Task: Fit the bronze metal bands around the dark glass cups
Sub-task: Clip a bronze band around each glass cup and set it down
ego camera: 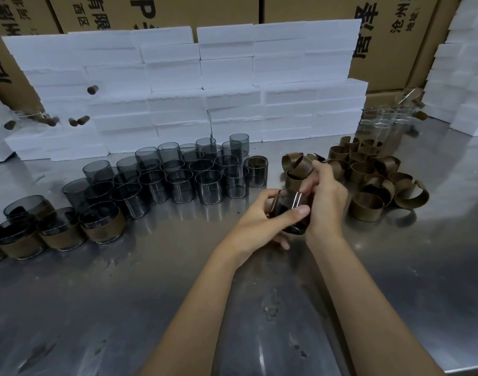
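Both hands hold one dark glass cup (288, 210) above the steel table (151, 294). My left hand (262, 221) curls round its left side and underside. My right hand (324, 199) grips its right side, fingers on the rim; whether a band sits on this cup is hidden by the fingers. Several bare dark cups (178, 172) stand in rows behind and to the left. Cups with bronze bands fitted (61, 229) stand at the far left. A heap of loose bronze bands (373, 180) lies just right of my hands.
White foam blocks (191, 85) are stacked as a wall along the back, with cardboard boxes (389, 36) behind. Clear glass cups (384, 120) stand at the back right. More foam (465, 77) is piled at the right edge.
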`<state>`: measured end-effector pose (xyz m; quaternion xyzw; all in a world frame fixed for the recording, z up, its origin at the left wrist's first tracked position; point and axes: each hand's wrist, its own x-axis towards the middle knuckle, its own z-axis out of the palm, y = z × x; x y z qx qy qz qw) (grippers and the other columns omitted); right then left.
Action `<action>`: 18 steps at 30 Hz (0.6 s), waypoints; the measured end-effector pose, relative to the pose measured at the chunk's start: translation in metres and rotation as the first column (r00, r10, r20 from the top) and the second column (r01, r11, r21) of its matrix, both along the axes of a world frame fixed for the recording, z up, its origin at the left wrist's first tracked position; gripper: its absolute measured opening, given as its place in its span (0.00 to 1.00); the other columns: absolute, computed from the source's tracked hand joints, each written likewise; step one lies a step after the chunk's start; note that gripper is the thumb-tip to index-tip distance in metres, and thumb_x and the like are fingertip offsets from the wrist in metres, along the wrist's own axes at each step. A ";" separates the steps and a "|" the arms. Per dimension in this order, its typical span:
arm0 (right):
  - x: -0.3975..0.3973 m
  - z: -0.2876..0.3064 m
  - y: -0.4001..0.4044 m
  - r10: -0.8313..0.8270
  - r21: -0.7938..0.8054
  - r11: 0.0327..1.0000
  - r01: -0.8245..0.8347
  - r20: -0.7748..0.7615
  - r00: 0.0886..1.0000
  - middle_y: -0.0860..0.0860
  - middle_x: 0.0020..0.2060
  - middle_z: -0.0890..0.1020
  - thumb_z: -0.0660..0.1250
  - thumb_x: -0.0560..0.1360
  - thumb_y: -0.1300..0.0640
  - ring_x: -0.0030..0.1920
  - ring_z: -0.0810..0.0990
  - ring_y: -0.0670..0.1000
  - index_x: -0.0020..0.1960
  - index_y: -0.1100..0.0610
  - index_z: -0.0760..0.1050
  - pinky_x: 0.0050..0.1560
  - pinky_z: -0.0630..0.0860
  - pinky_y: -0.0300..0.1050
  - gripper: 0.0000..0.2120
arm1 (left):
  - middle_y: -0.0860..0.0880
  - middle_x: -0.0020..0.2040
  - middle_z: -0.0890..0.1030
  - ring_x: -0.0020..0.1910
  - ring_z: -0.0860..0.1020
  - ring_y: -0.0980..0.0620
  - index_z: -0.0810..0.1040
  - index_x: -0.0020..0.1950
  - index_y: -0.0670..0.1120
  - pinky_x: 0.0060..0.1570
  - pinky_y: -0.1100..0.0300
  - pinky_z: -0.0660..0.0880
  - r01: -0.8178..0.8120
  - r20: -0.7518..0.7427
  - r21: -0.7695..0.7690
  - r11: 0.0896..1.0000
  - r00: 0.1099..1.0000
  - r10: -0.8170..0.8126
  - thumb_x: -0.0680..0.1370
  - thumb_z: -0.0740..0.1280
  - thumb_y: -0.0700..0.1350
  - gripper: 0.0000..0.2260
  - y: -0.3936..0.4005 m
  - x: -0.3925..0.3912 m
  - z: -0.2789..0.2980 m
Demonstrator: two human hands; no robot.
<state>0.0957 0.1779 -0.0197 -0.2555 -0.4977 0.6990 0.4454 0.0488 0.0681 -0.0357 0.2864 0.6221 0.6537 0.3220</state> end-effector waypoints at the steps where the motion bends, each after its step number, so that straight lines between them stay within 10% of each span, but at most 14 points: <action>1: 0.001 0.000 0.002 0.040 -0.034 0.999 -0.041 -0.035 0.999 0.50 0.26 0.76 0.65 0.79 0.50 0.32 0.74 0.48 0.25 0.52 0.74 0.44 0.73 0.47 0.23 | 0.47 0.55 0.84 0.48 0.85 0.48 0.74 0.66 0.50 0.39 0.54 0.82 -0.028 0.022 0.039 0.999 0.999 0.028 0.67 0.80 0.51 0.30 0.001 0.001 0.000; 6: -0.003 -0.002 0.001 0.379 -0.119 0.907 -0.403 -0.182 0.907 0.56 0.50 0.84 0.54 0.82 0.52 0.50 0.80 0.51 0.63 0.64 0.79 0.50 0.74 0.45 0.21 | 0.39 0.55 0.84 0.58 0.82 0.39 0.79 0.60 0.38 0.53 0.52 0.83 -0.212 0.398 0.380 0.900 0.916 0.048 0.72 0.74 0.45 0.19 -0.001 -0.008 0.009; 13: -0.006 -0.008 -0.013 0.594 0.048 0.802 -0.595 0.033 0.804 0.52 0.53 0.85 0.63 0.73 0.51 0.58 0.80 0.50 0.55 0.52 0.83 0.61 0.75 0.49 0.15 | 0.32 0.66 0.79 0.64 0.79 0.32 0.74 0.68 0.33 0.49 0.55 0.83 -0.227 0.559 0.551 0.803 0.815 -0.154 0.82 0.64 0.50 0.23 -0.014 -0.026 0.011; 18: -0.005 -0.009 -0.021 0.485 0.213 0.837 -0.503 0.135 0.864 0.46 0.61 0.85 0.74 0.76 0.52 0.63 0.81 0.41 0.74 0.49 0.74 0.61 0.76 0.37 0.27 | 0.37 0.66 0.80 0.66 0.79 0.41 0.74 0.72 0.38 0.60 0.51 0.80 -0.260 0.446 0.448 0.856 0.894 0.038 0.86 0.52 0.58 0.27 -0.012 -0.032 0.005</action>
